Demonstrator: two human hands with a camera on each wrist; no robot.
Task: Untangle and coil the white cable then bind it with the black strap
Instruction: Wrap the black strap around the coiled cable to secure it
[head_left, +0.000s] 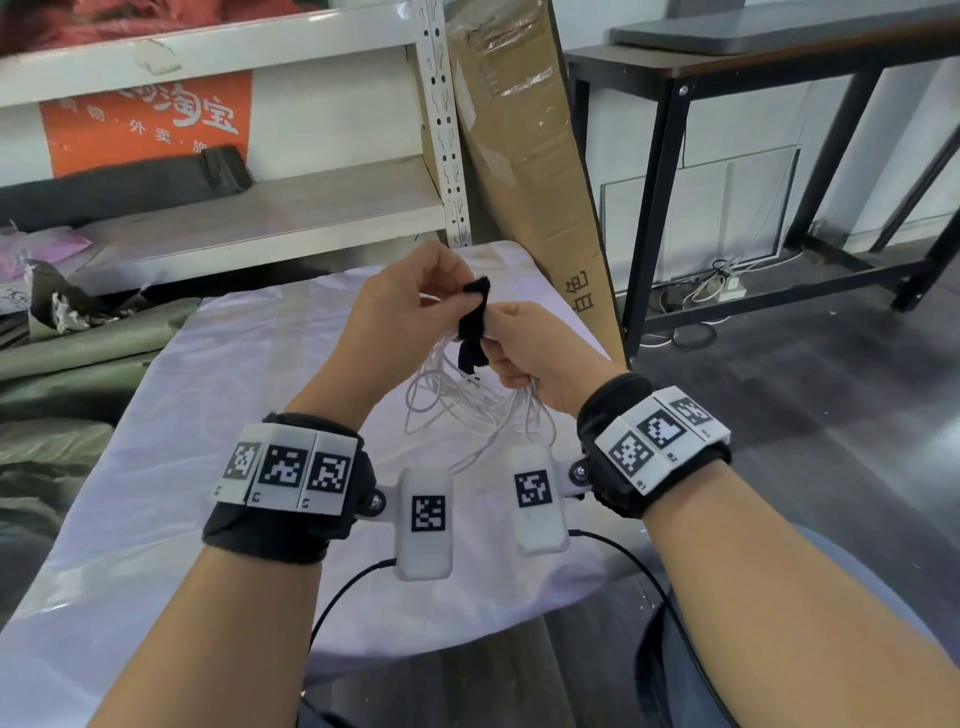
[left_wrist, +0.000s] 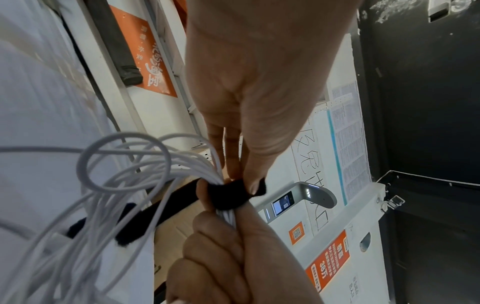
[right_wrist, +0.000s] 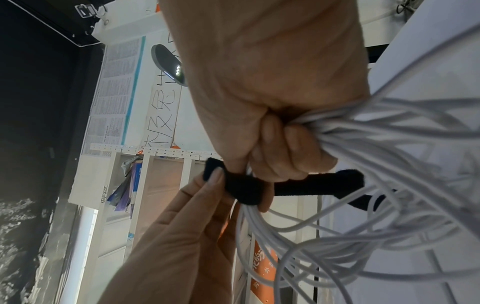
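Room: storeroom floor, dark; white metal shelving (head_left: 249, 208) at left with an orange sign (head_left: 145, 122) on it; a tall cardboard carton (head_left: 524, 156) leans beside the shelving; black-framed bench (head_left: 753, 78) at right.
Surface: table (head_left: 156, 467) under a pale plastic sheet, its near edge cut off by the frame.
Shelf contents: dark folded bundle on the middle level; red fabric on the top level, only partly in frame.
White cable (head_left: 467, 400): coiled in loose, uneven loops, held in the air above the table; loops hang down toward the sheet; the gathered neck points up into the fist. Cable ends hard to make out.
Right hand (head_left: 535, 353): fingers curled tight round the gathered strands; thumb covered by the strap.
Black strap (head_left: 474, 312): wrapped across the neck of the bundle, long axis roughly upright in the head view; one loose tail trails down among the loops.
Left hand (head_left: 400, 306): thumb and forefinger pinch the strap's upper end; remaining fingers hidden.
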